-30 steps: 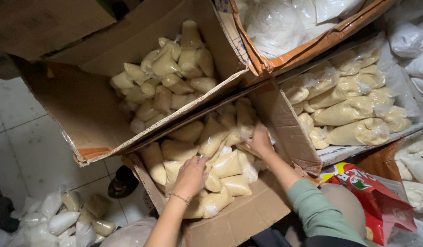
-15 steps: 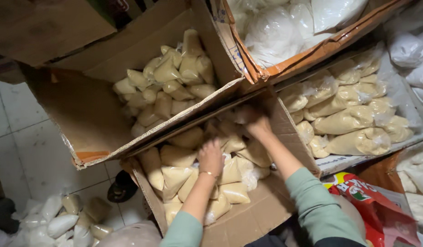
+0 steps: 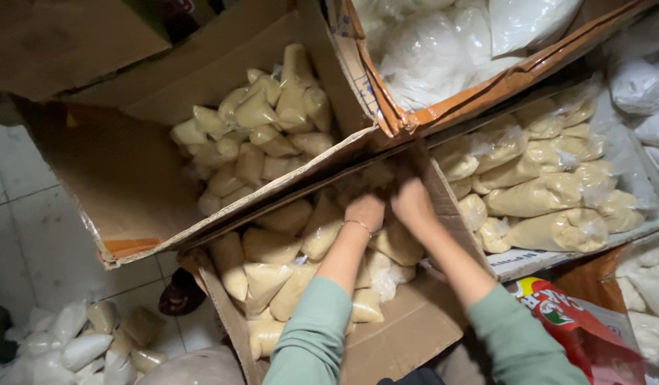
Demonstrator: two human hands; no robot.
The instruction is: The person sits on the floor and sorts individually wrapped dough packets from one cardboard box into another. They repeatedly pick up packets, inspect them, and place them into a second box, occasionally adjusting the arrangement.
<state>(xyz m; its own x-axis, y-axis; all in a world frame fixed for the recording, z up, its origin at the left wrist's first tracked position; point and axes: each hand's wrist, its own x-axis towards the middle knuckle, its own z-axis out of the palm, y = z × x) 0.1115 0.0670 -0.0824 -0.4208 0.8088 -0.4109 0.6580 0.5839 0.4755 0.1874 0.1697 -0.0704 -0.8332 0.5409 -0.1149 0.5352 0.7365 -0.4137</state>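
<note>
Left hand (image 3: 365,211) and right hand (image 3: 413,203) lay side by side | fingers hidden, grip unclear | pale yellow plastic powder pouches (image 3: 322,228) in open cardboard box (image 3: 408,335) probably at 12 o'clock, under flap.

Four open cardboard boxes (image 3: 408,335) hold dozens of tan pouches (image 3: 269,274) (too heaped to count exactly).

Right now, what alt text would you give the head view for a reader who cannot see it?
Both the left hand and the right hand reach side by side into a lower cardboard box packed with small clear bags of pale yellow powder. Similar open boxes of bags surround it, with one of white bags above.
</note>
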